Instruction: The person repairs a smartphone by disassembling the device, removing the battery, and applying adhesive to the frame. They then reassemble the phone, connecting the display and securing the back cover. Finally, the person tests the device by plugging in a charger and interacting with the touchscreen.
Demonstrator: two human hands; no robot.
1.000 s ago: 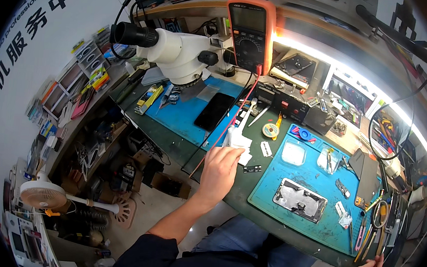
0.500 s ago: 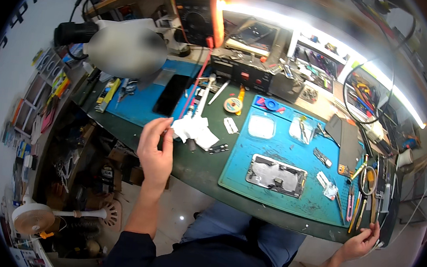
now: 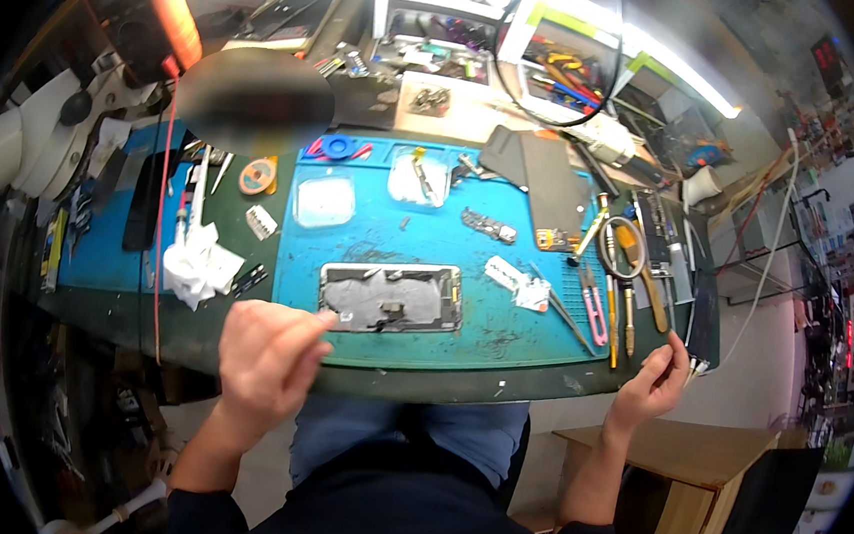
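An opened phone frame (image 3: 389,297), its inside grey, lies on the blue work mat (image 3: 410,351). My left hand (image 3: 274,360) is over the mat's front left corner, with its fingertips by the frame's lower left corner. Its fingers are curled together; anything between them is hidden. At the table's front right edge, my right hand (image 3: 651,380) has thumb and fingers pinched, and I cannot make out what is in them. Just beyond it lie a brown-handled tool (image 3: 653,295), a pink-handled tool (image 3: 594,310) and tweezers (image 3: 571,322).
Two clear plastic boxes (image 3: 323,201) sit at the mat's back left. A small circuit board (image 3: 488,225) and a white packet (image 3: 518,282) lie right of the phone frame. Crumpled white tissue (image 3: 198,264) and a solder reel (image 3: 257,176) are to the left. A wooden cabinet (image 3: 673,452) stands at right.
The view has swung to the right. My left hand has moved from beside the tissue to the phone frame's lower left corner. My right hand stays near the table's right edge.
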